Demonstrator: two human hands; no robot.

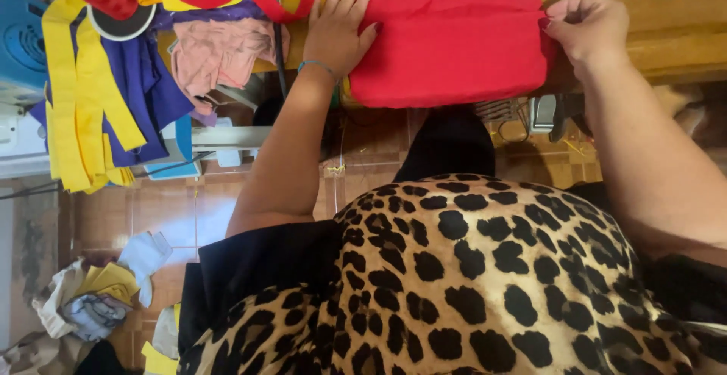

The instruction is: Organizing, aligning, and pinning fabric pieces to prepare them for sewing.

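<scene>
A: We start at our right hand [587, 26]: its thumb and forefinger are pinched shut on the right edge of the folded bright red cloth panel [454, 38], right where that panel meets the wooden table edge [674, 42].

B: And our left hand [339, 30]?

A: It grips nothing. It lies flat, fingers spread, pressing down on the panel's left side. The red cloth sits between our two hands, its lower edge hanging a little over the front of the table.

B: What lies around it?

A: To the left, a crumpled pink fabric scrap [216, 53], a purple cloth [148, 91] and long yellow fabric strips [76, 95] draped downward, beside a blue machine body [19, 42]. Below us is our leopard-print skirt [469, 284], the tiled floor [174, 212], and a heap of white and yellow offcuts [102, 292].

B: What could go wrong, as we judge it?

A: The pinch holds only a thin edge, so a tug could slip it free and let the fold open. If the flat palm lifts, the overhanging part may drag the panel off the table. The red strap [276, 7] near our left fingers could also get caught under the palm.
</scene>
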